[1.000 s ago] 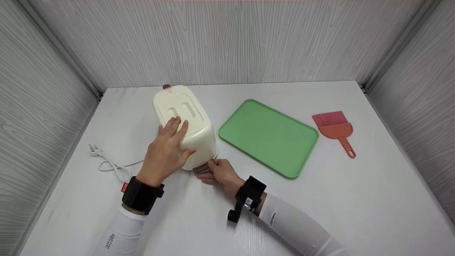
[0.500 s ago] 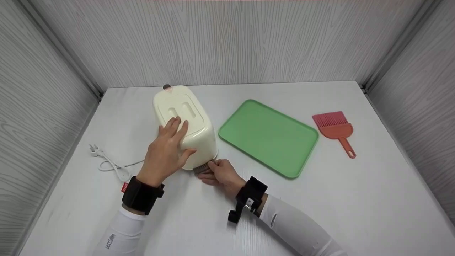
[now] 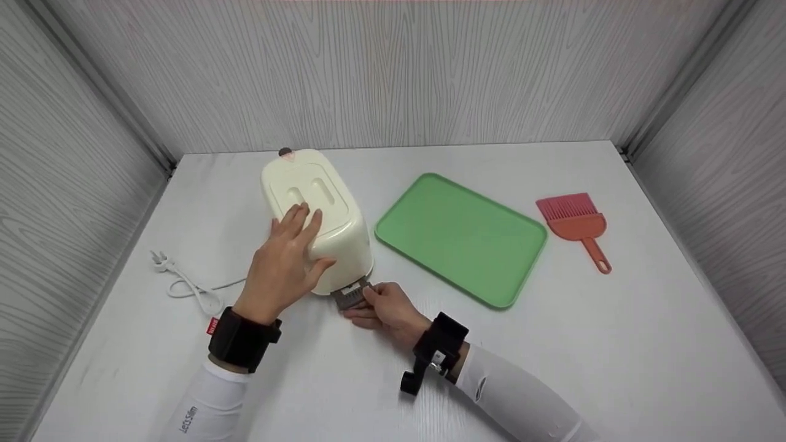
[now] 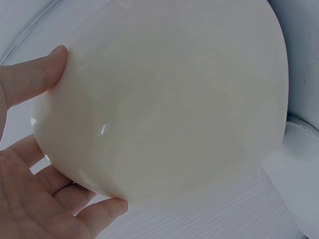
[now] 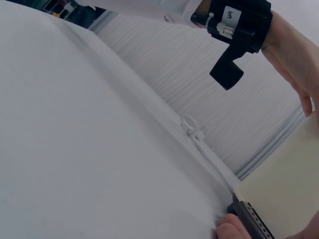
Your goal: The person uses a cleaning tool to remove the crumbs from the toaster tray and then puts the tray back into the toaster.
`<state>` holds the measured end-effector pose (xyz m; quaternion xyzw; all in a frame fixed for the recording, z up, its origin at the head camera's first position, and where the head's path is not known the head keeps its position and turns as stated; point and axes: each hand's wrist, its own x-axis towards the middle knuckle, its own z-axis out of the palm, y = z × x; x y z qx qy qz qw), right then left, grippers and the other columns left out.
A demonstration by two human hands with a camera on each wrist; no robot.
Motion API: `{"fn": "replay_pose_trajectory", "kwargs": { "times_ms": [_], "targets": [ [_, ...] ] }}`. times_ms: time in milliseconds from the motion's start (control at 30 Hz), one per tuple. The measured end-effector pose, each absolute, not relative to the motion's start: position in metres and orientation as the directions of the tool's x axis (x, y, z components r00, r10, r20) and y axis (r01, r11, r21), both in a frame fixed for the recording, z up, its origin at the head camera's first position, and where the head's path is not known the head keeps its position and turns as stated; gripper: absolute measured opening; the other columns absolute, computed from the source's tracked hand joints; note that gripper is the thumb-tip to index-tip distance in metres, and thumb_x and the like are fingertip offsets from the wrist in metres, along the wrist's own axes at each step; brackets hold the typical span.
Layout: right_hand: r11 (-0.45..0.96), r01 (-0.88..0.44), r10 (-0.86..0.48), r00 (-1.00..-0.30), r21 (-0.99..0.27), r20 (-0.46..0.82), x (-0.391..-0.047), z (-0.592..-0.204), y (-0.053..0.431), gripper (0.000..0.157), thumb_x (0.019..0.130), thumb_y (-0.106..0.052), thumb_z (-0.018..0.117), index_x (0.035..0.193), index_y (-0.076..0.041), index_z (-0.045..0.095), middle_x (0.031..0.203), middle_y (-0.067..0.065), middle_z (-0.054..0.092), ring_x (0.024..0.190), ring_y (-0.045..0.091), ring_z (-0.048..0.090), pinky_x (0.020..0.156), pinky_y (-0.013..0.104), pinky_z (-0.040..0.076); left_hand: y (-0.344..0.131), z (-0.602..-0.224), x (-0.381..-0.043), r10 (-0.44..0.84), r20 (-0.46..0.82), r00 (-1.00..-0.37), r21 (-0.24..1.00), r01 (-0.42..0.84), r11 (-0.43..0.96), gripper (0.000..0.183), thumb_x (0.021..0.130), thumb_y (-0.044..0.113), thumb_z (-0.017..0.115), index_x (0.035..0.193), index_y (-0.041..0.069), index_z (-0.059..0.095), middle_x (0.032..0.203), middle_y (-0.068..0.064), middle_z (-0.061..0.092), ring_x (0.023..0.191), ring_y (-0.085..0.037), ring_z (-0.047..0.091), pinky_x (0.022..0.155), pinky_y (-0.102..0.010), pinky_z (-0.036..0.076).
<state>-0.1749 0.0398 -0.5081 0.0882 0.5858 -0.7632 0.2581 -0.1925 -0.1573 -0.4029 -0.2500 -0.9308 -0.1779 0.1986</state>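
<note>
A cream toaster (image 3: 344, 261) with a lid (image 3: 307, 184) on top stands left of centre in the head view. My left hand (image 3: 279, 270) rests on its lid and near end, fingers spread and fairly straight. The left wrist view shows the toaster's smooth pale wall (image 4: 174, 109) up close, with fingertips (image 4: 107, 211) touching its edge. At the toaster's base, my right hand (image 3: 390, 310) pinches a grey-brown crumb tray (image 3: 349, 297) that sticks partly out; its inner part is hidden inside. The slotted tray (image 5: 251, 219) also shows low in the right wrist view.
A green serving tray (image 3: 460, 239) lies right of the toaster. Farther right is a small orange dustpan (image 3: 577, 226) with a pink brush (image 3: 568, 205). The toaster's white cord and plug (image 3: 163, 263) lie at the left. Grey wood-patterned walls (image 3: 393, 73) enclose the table's back and sides.
My right hand has drawn slightly back toward me and to the right, and more of the crumb tray shows. My left hand stays on the toaster.
</note>
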Motion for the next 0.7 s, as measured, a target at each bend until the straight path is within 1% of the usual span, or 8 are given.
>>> {"fn": "replay_pose_trajectory", "kwargs": {
  "times_ms": [300, 567, 700],
  "targets": [
    [-0.193, 0.514, -0.302, -0.842, -0.836, -0.448, -0.1720, -0.5054, 0.0438, 0.030, 0.112, -0.009, 0.041, 0.120, 0.014, 0.058, 0.104, 0.026, 0.075, 0.093, 0.027, 0.078, 0.083, 0.033, 0.067, -0.1571, -0.4041, -0.1932, 0.391, 0.458, -0.798, 0.229, 0.532, 0.815, 0.075, 0.088, 0.029, 0.084, 0.147, -0.004, 0.053, 0.152, -0.029, 0.048, 0.146, -0.043, 0.041, 0.119, -0.067, 0.036],
    [-0.242, 0.527, -0.296, -0.839, -0.814, -0.456, -0.1675, -0.5066, 0.0462, 0.025, 0.111, -0.006, 0.044, 0.118, 0.013, 0.058, 0.104, 0.027, 0.074, 0.092, 0.026, 0.077, 0.079, 0.030, 0.067, -0.1578, -0.4053, -0.1921, 0.390, 0.476, -0.788, 0.226, 0.538, 0.812, 0.074, 0.086, 0.028, 0.085, 0.145, -0.005, 0.054, 0.151, -0.029, 0.049, 0.145, -0.042, 0.042, 0.118, -0.067, 0.038],
    [-0.255, 0.523, -0.287, -0.844, -0.813, -0.453, -0.1653, -0.5075, 0.0471, 0.025, 0.110, -0.005, 0.046, 0.118, 0.014, 0.059, 0.105, 0.029, 0.074, 0.092, 0.027, 0.077, 0.080, 0.030, 0.067, -0.1581, -0.4049, -0.1928, 0.394, 0.474, -0.788, 0.222, 0.540, 0.812, 0.074, 0.087, 0.028, 0.085, 0.146, -0.005, 0.053, 0.152, -0.029, 0.049, 0.145, -0.043, 0.042, 0.118, -0.067, 0.037]
  ]
}}
